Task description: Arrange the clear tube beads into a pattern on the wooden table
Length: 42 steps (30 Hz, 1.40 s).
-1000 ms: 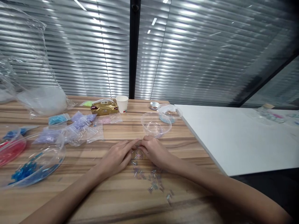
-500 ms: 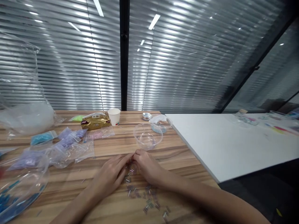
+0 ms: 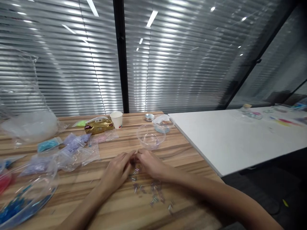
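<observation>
My left hand (image 3: 118,167) and my right hand (image 3: 150,163) meet at the fingertips just above the wooden table (image 3: 192,179). Both are closed, with the fingers bent inward and pressed together. Whatever lies between them is hidden. Small shiny tube-like pieces (image 3: 155,198), clear and faintly tinted, are scattered on the wood below my hands and toward my right forearm. Right behind my hands stands a clear round plastic bowl (image 3: 137,136), with a little pale purple near its bottom.
On the left lie zip bags of purple pieces (image 3: 38,163), a turquoise bag (image 3: 48,144) and a clear bowl (image 3: 51,191) with blue pieces. A gold packet (image 3: 98,126), a paper cup (image 3: 116,120) and a tub with turquoise contents (image 3: 161,128) stand behind. A white table (image 3: 230,137) adjoins on the right.
The camera view has turned slightly, so more of the left-hand bowl and a red item show. My hands stay together at the fingertips, with little visible movement over the table.
</observation>
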Each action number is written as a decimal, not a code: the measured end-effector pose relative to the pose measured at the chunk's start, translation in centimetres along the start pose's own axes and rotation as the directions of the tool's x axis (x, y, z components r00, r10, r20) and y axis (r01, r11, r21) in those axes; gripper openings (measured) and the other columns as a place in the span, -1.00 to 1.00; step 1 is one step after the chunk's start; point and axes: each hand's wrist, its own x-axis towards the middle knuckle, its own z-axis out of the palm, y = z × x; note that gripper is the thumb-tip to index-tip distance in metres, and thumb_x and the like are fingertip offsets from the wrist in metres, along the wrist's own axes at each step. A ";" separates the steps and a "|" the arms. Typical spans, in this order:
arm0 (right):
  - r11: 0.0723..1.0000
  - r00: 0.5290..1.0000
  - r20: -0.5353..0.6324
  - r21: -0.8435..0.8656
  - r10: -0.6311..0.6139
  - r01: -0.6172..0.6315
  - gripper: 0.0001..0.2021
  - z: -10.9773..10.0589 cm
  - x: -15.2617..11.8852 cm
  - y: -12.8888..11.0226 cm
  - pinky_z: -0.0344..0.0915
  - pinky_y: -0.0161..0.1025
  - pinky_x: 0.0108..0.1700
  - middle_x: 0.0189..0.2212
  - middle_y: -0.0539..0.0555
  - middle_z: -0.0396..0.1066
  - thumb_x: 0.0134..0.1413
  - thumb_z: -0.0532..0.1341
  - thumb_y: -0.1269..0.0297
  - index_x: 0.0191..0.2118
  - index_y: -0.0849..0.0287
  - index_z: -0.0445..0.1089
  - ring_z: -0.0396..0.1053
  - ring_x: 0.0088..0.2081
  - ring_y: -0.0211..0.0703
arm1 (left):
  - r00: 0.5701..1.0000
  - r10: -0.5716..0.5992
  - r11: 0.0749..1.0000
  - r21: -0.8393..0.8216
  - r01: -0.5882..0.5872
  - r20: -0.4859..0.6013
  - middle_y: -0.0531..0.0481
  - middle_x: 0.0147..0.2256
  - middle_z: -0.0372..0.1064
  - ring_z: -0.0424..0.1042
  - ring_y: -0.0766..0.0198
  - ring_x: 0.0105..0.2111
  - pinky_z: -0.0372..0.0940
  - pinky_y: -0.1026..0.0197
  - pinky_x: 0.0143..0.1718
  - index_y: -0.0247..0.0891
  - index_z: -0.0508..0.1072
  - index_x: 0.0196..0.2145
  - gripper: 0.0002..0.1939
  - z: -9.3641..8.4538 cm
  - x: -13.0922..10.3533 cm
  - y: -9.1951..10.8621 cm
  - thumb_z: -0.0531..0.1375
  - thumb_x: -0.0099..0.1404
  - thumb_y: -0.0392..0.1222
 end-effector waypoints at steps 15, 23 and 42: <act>0.993 0.989 -0.126 -0.074 0.079 -0.089 -0.84 -2.8 -4.8 1.6 0.18 -0.27 -0.25 -0.32 0.09 0.34 0.20 0.03 0.57 -0.30 0.26 0.30 0.25 -0.30 -0.19 | 0.992 -0.039 0.999 0.015 0.037 0.116 -0.11 -0.24 0.41 0.40 0.16 -0.23 0.32 0.09 -0.16 -0.34 0.20 0.13 -0.58 -0.3 0.3 0.4 -0.10 0.34 -0.36; 0.972 0.966 -0.223 -0.162 0.131 -0.169 -0.84 -3.4 -6.7 3.9 0.22 -0.24 -0.17 -0.32 0.10 0.36 0.18 0.05 0.59 -0.29 0.27 0.34 0.29 -0.24 -0.15 | 0.939 0.046 0.997 0.039 -0.063 0.341 -0.14 0.14 0.22 0.24 0.15 0.12 0.17 0.03 0.13 -0.24 0.07 0.23 -0.58 -1.3 0.1 1.9 -0.07 0.45 -0.18; 0.944 0.992 -0.128 -0.325 0.012 -0.053 -0.83 -3.9 -6.5 3.0 0.23 -0.20 -0.24 -0.33 0.10 0.38 0.12 0.11 0.62 -0.32 0.25 0.36 0.27 -0.25 -0.09 | 0.901 0.048 0.995 0.055 -0.080 0.432 -0.09 0.26 0.00 0.02 0.12 0.25 0.00 -0.06 0.24 -0.14 -0.16 0.33 -0.43 -1.6 -1.0 2.3 -0.04 0.45 -0.12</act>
